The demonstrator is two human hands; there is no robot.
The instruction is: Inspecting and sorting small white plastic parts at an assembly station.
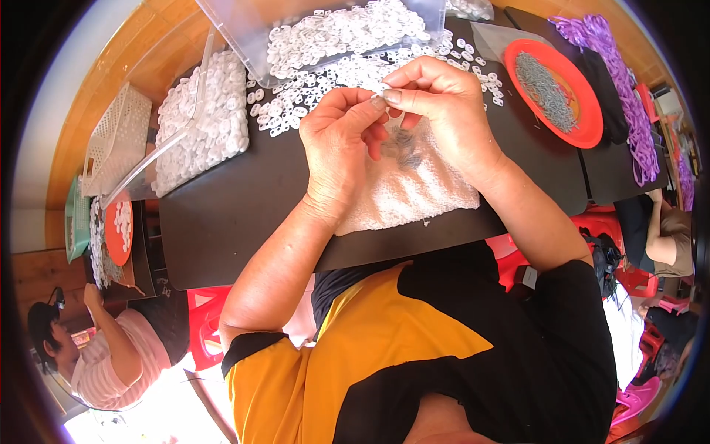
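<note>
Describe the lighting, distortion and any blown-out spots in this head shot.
Head view: bright, even daylight on both hands; the black table edge bows with fisheye bend; a dark round rim cuts the corners; the floor at lower left is blown out white; the small white pieces stay sharp.

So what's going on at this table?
A person holds both hands together over a white towel on a black table. The left hand and right hand pinch a small white piece between their fingertips. Heaps of white pieces lie just beyond, and a red plate of grey metal bits sits to the right.
</note>
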